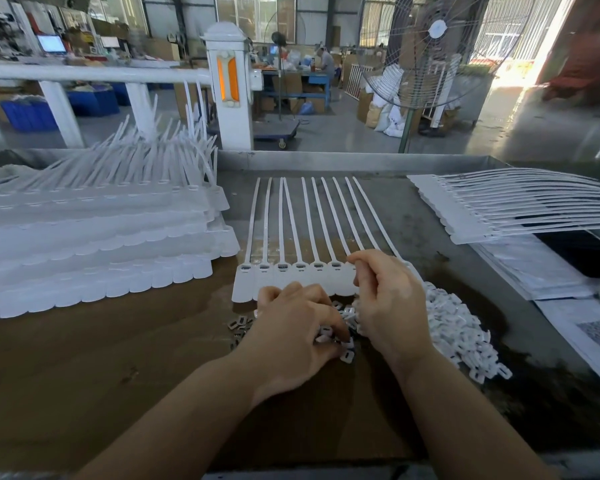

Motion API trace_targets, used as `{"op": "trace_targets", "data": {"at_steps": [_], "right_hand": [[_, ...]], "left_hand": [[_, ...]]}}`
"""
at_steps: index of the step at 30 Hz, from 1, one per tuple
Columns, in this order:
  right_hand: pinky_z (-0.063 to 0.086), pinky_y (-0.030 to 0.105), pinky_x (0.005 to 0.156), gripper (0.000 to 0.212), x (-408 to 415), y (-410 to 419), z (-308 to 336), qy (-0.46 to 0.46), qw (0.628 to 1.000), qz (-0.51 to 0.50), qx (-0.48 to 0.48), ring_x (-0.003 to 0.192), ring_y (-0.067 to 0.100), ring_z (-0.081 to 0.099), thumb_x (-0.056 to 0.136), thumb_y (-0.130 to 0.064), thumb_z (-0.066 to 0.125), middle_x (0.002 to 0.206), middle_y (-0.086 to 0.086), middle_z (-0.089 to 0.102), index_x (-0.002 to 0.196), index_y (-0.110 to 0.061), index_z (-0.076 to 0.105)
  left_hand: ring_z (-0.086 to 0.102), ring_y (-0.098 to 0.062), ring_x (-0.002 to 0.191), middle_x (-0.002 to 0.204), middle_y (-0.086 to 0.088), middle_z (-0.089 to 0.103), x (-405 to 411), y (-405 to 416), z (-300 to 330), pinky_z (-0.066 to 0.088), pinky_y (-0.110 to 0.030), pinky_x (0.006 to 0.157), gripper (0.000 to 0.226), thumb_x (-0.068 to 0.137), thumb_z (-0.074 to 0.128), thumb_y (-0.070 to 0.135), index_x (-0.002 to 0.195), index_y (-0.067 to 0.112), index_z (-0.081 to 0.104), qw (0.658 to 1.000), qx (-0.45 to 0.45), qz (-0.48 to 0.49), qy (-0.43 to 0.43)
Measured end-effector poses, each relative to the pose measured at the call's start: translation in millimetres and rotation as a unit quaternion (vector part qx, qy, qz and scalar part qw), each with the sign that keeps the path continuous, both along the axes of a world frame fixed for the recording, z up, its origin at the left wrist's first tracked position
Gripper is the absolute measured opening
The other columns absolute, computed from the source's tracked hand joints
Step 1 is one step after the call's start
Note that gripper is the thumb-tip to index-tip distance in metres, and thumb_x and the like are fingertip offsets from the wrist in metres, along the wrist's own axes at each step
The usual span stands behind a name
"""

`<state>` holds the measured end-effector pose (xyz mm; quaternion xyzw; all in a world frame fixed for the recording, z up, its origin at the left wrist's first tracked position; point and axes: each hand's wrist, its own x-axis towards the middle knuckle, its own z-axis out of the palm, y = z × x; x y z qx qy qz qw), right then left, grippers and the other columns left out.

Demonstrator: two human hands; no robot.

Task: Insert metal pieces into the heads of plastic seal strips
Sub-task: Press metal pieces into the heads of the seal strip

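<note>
Brown worktable (84, 358) with white seal strips (291, 237), factory hall beyond

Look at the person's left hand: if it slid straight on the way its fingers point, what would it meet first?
Probably the heap of small white plastic pieces beside the right hand; the left hand's fingertips seem already among its nearest pieces.

Two bare forearms, reaching in from the lower edge of the view. No sleeves, cuffs or gloves anywhere along them, up to where the picture cut them off. Left hand (293, 336) and right hand (387, 299) both uncovered. No rings, watch, bracelet or bands at the fingers or wrists. Nails short and plain where visible. Nothing else of the body in view.
</note>
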<state>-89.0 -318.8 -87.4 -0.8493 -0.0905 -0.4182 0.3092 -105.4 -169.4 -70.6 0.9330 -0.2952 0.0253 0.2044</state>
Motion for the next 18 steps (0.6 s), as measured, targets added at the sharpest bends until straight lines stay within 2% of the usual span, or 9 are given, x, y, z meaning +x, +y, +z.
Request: {"op": "trace_targets", "data": {"at_steps": [4,9,13,18], "right_hand": [[0.039,0.019,0.067,0.020,-1,0,3,0.018,1.000,0.002,0.016,0.068,0.016,0.055,0.088,-0.008,0.047,0.071,0.001,0.061,0.089,-0.003,0.067],[0.035,0.018,0.067,0.022,0,0,3,0.039,0.999,-0.006,0.030,0.069,0.015,0.053,0.087,-0.010,0.047,0.071,-0.001,0.061,0.089,-0.004,0.067],[0.033,0.017,0.066,0.022,-1,-1,3,0.043,0.999,-0.008,0.030,0.071,0.010,0.049,0.087,-0.010,0.046,0.072,-0.009,0.054,0.089,-0.005,0.067],[0.033,0.016,0.068,0.024,-2,-2,5,0.051,0.998,-0.005,0.039,0.073,0.009,0.049,0.088,-0.011,0.045,0.074,-0.011,0.052,0.090,-0.006,0.068]], "left_hand": [[0.033,-0.003,0.094,0.093,0.022,0.044,-1,-14,-1,0.013,-0.030,0.079,0.017,0.087,0.056,0.047,0.100,0.044,0.067,1.000,-0.009,0.004,-0.013],[0.037,-0.010,0.098,0.103,0.014,0.055,-1,-30,-1,0.009,-0.032,0.073,0.023,0.088,0.054,0.047,0.102,0.037,0.068,0.999,0.027,0.025,-0.033],[0.035,-0.011,0.094,0.102,0.011,0.056,0,-36,-1,0.009,-0.032,0.072,0.021,0.088,0.054,0.042,0.099,0.031,0.069,0.998,0.049,0.023,-0.044],[0.031,-0.009,0.091,0.099,0.014,0.053,1,-35,0,0.007,-0.031,0.071,0.019,0.090,0.054,0.039,0.101,0.032,0.068,0.998,0.053,0.007,-0.041]]}}
